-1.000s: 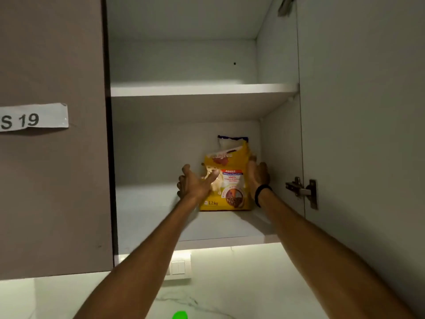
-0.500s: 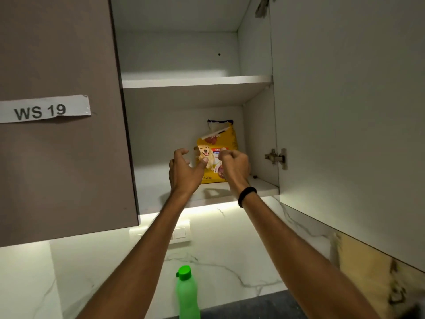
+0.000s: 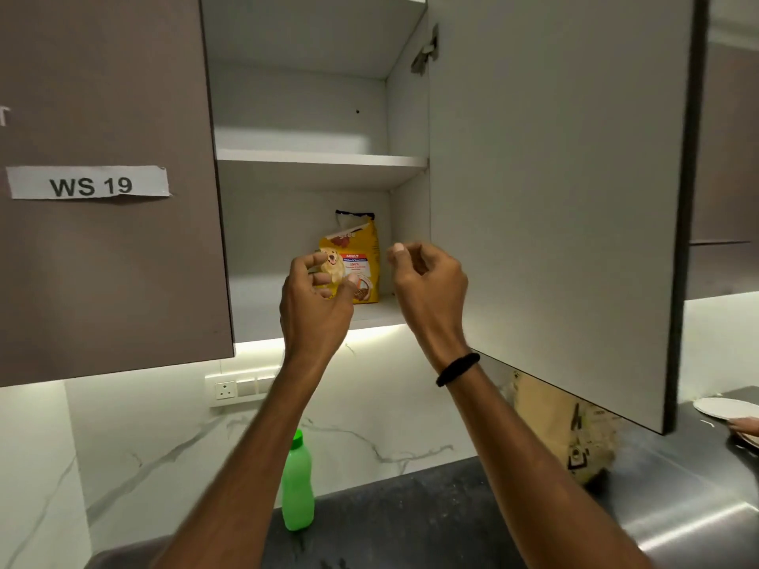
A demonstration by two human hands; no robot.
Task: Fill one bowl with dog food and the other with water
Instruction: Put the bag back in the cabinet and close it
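A yellow dog food bag (image 3: pixel 356 256) with a dog's picture stands upright at the back right of the lower shelf (image 3: pixel 263 318) in the open wall cabinet. My left hand (image 3: pixel 316 295) hovers in front of the bag with its fingers loosely curled and apart, holding nothing. My right hand (image 3: pixel 427 281) is raised just right of the bag, near the edge of the open door, its fingers curled in on nothing. Neither hand touches the bag. A green water bottle (image 3: pixel 297 486) stands on the dark counter below. No bowl is in view.
The open cabinet door (image 3: pixel 554 178) hangs to the right at head height. A closed door labelled WS 19 (image 3: pixel 106 199) is on the left. A brown paper bag (image 3: pixel 575 437) sits on the counter under the door. White plates (image 3: pixel 727 406) lie far right.
Both hands have drawn back from the dog food bag, out of the cabinet toward me; they held its sides a second ago. The bag stays on the shelf. The view has tilted down.
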